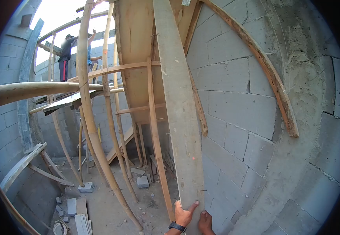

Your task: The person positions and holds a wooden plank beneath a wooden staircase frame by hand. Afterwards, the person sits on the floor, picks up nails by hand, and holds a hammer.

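Observation:
A long grey plank (pixel 183 102) runs from the top of the view down to my hands, tilted along the block wall. My left hand (pixel 184 215), with a dark watch on its wrist, grips the plank's left edge near its lower end, thumb pressed on the face. My right hand (pixel 205 222) is closed at the right edge, its fingers curled and partly hidden. A thin nail sticks out of the plank just above my hands. Left of the plank stands a narrow wooden strut (pixel 156 137).
Bamboo poles (pixel 93 129) and a horizontal bamboo (pixel 44 92) fill the left side. A curved timber (pixel 264 62) leans on the grey block wall (pixel 232 105). Two people (pixel 66 55) are up on the scaffold. Loose blocks (pixel 142 181) and boards lie on the floor.

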Tool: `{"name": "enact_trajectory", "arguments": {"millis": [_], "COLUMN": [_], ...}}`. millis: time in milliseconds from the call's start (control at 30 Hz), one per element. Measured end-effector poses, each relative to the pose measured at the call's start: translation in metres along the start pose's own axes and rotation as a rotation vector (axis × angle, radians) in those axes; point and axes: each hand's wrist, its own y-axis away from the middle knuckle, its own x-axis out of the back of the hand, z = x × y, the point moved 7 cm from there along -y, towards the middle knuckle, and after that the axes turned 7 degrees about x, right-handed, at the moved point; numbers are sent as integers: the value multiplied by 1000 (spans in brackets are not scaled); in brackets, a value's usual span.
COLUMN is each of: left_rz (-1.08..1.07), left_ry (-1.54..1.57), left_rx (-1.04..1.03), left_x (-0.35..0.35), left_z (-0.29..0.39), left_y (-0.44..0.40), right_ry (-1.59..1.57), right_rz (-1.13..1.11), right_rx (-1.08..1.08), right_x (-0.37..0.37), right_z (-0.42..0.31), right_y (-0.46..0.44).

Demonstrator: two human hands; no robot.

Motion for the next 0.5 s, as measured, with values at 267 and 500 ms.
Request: {"name": "enact_trajectory", "arguments": {"millis": [267, 500], "left_rz": [-96, -13], "left_ry": [-51, -92], "left_rx": [13, -32], "left_x": [2, -1], "left_z": [-17, 10], "left_y": [-11, -10], "right_ry": [-63, -13], "right_rz": [17, -55], "right_rx": [-130, -69], "right_x": [-14, -10], "right_z": [46, 16], "right_y": [6, -11]}}
